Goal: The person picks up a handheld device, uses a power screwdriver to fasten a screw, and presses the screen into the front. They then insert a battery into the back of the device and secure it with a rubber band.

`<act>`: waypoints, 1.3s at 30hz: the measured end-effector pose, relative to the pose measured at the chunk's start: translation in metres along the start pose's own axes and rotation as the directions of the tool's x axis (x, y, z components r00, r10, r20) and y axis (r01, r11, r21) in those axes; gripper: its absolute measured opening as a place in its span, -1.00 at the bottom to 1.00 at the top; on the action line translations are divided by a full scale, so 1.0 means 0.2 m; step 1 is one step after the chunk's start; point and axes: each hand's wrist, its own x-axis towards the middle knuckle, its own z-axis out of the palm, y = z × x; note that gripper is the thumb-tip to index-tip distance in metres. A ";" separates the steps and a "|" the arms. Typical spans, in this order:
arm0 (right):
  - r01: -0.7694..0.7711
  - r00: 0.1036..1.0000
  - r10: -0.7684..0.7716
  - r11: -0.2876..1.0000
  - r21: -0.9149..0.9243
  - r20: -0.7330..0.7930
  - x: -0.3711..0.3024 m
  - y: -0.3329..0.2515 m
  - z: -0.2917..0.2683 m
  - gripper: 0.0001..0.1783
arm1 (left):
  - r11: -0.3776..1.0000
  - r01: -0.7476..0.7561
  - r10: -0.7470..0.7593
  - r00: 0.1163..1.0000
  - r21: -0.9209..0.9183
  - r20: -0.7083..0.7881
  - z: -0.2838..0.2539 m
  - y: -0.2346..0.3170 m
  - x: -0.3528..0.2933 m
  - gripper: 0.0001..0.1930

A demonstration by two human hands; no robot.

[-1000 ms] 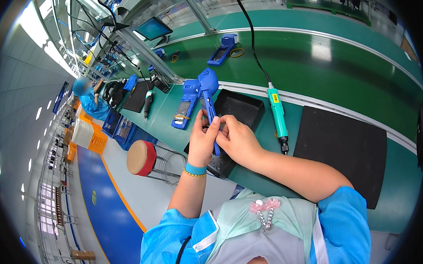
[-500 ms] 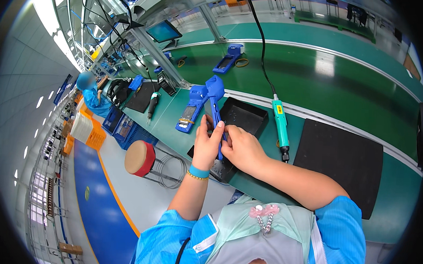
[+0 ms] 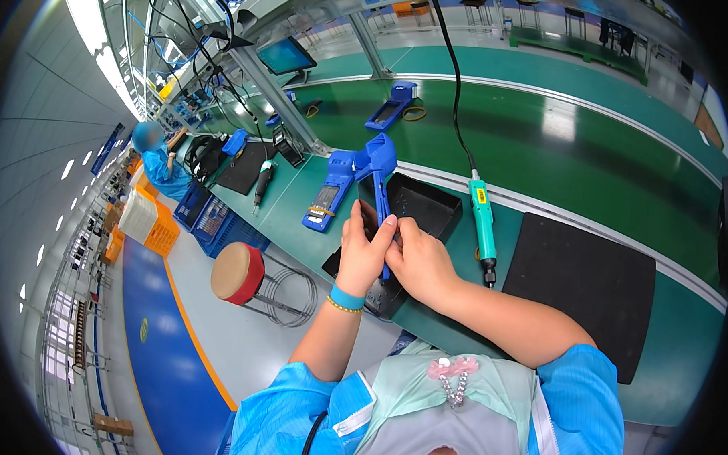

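Between my two hands stands a blue plastic handheld-device housing (image 3: 378, 158), held edge-on with its wide head pointing away from me. My left hand (image 3: 361, 253) is closed on its left side, thumb along the near edge. On the other side my right hand (image 3: 421, 267) grips the same housing with bent fingers, its fingertips partly hidden. Beneath and behind the hands lie black parts trays (image 3: 435, 207) with small pieces in the nearer one. Just left of the held housing, a second blue handheld device (image 3: 326, 197) with a yellow band round it rests on the green bench.
A teal electric screwdriver (image 3: 482, 221) hangs on a cable right of the trays, beside a black mat (image 3: 580, 287). Another blue housing (image 3: 392, 106) lies on the green belt. Further left are a dark screwdriver (image 3: 264, 180), a stool (image 3: 237, 273) and a co-worker (image 3: 159, 163).
The held housing has turned slightly, showing more of its head's broad face, and its head has shifted a little right. Both hands keep hold of it; the view has shifted slightly.
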 end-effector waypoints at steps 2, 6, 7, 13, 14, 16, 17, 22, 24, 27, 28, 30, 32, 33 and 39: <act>-0.021 1.000 0.021 1.000 0.005 0.011 0.01 -0.01 -0.01 -0.73 | 0.998 0.014 -0.014 1.000 0.063 -0.001 -0.01 0.00 0.00 -0.13; -0.013 1.000 0.014 1.000 -0.011 0.024 0.01 -0.02 -0.02 -0.76 | 0.990 0.007 -0.004 1.000 0.139 -0.024 -0.01 0.01 -0.01 -0.08; -0.014 1.000 0.015 1.000 -0.018 0.027 0.01 -0.02 -0.02 -0.77 | 0.989 0.003 0.001 1.000 0.149 -0.028 0.00 0.01 -0.01 -0.07; -0.031 0.998 0.031 0.999 0.009 0.050 0.01 -0.02 -0.03 -0.79 | 0.979 -0.032 0.042 0.998 0.201 -0.046 0.00 0.02 -0.02 -0.07; -0.031 0.998 0.031 0.999 0.010 0.050 0.01 -0.02 -0.03 -0.79 | 0.979 -0.032 0.042 0.998 0.202 -0.046 0.00 0.02 -0.01 -0.07; -0.016 0.999 0.016 1.000 0.026 0.032 0.01 -0.02 -0.03 -0.80 | 0.987 -0.022 0.030 0.998 0.162 -0.047 -0.01 0.01 -0.01 -0.05; -0.016 0.999 0.015 1.000 0.027 0.032 0.01 -0.02 -0.03 -0.80 | 0.986 -0.022 0.030 0.998 0.162 -0.048 -0.02 0.01 0.00 -0.05; -0.067 0.996 0.049 0.969 0.237 0.079 0.00 -0.03 -0.05 -0.76 | 0.995 0.013 -0.011 1.000 -0.099 0.019 -0.05 0.05 0.02 -0.45; -0.043 0.999 0.036 0.960 0.278 0.030 0.00 0.00 -0.03 -0.78 | 0.967 0.087 -0.079 0.996 -0.239 0.042 -0.06 0.11 0.00 -0.55; -0.018 0.999 0.030 0.932 0.362 -0.028 0.00 0.02 0.00 -0.82 | 0.895 0.169 -0.138 0.985 -0.413 0.103 -0.06 0.13 0.00 -0.67; -0.019 0.999 0.035 0.913 0.406 -0.033 0.01 0.03 0.00 -0.84 | 0.869 0.206 -0.163 0.978 -0.451 0.132 -0.06 0.17 -0.01 -0.65; -0.054 0.998 0.059 0.904 0.423 0.002 0.02 0.04 0.00 -0.85 | 0.840 0.243 -0.186 0.969 -0.486 0.163 -0.06 0.20 -0.02 -0.62; -0.087 0.996 0.078 0.895 0.438 0.038 0.02 0.04 -0.01 -0.87 | 0.839 0.244 -0.176 0.968 -0.487 0.181 -0.06 0.21 -0.03 -0.57; -0.106 0.994 0.089 0.881 0.461 0.059 0.02 0.03 -0.01 -0.88 | 0.839 0.242 -0.176 0.968 -0.486 0.179 -0.06 0.21 -0.03 -0.57; -0.127 0.990 0.089 0.884 0.450 0.106 0.02 0.01 -0.04 -0.88 | 0.836 0.271 -0.185 0.958 -0.477 0.219 -0.08 0.14 -0.02 -0.57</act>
